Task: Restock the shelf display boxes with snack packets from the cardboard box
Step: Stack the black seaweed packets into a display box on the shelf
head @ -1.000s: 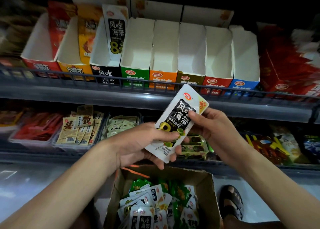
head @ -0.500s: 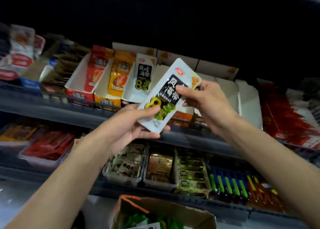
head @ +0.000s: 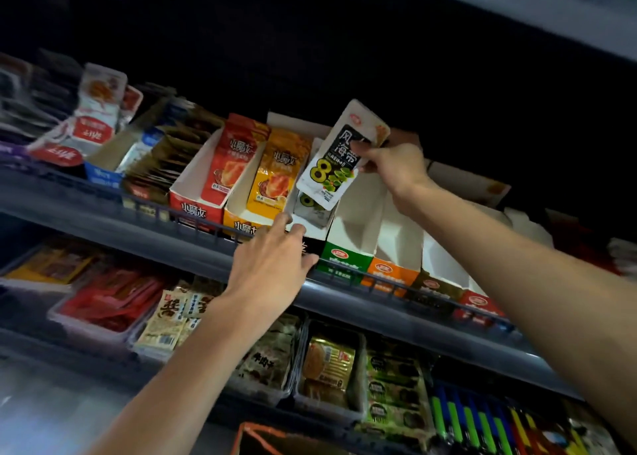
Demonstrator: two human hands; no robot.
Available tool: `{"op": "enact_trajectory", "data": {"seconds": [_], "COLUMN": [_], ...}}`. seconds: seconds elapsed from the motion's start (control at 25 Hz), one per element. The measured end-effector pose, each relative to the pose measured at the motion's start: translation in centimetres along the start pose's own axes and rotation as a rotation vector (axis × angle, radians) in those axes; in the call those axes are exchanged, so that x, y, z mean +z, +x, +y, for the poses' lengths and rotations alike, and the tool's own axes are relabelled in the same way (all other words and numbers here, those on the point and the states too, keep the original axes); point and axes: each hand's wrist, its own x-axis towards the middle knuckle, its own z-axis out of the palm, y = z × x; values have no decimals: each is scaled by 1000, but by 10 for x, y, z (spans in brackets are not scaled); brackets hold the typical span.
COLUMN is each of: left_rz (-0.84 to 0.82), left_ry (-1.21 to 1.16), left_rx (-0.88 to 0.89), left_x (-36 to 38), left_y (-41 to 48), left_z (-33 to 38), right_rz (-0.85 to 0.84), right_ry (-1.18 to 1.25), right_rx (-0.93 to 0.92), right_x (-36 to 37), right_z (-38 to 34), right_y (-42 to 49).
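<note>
One held kelp packet (head: 331,175), one boxed kelp packet (head: 310,209), one red packet (head: 234,158) and one orange packet (head: 279,168)

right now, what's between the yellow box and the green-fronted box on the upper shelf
Head view: the black-fronted display box, holding one kelp packet; the right hand holds a second packet over it.

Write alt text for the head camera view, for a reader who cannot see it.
A right hand holds a seaweed snack packet above a black-fronted display box on the upper shelf, where a matching packet already stands. The left hand touches that box's front; the green-fronted box beside it looks empty.
</note>
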Motion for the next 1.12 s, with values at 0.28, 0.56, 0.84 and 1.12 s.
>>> {"op": "enact_trajectory", "data": {"seconds": [0.28,0.56,0.84,1.12], "left_rz": [91,101,69,63], "left_ry": [59,46,33,50], "left_rx": [38,67,68,71], "left_x": [-3,0,0,1], "left_y": [4,5,7,8], "left_z": [-1,-3,-5,-6], "right_rz": [-171,-180,53,-68], "right_ry": [-483,-804,-1325,-1464], "right_rx": [31,-300,-692,-594], "right_x": [24,34,43,49], "right_z": [12,36,33,25], "right_y": [9,6,13,15]}}
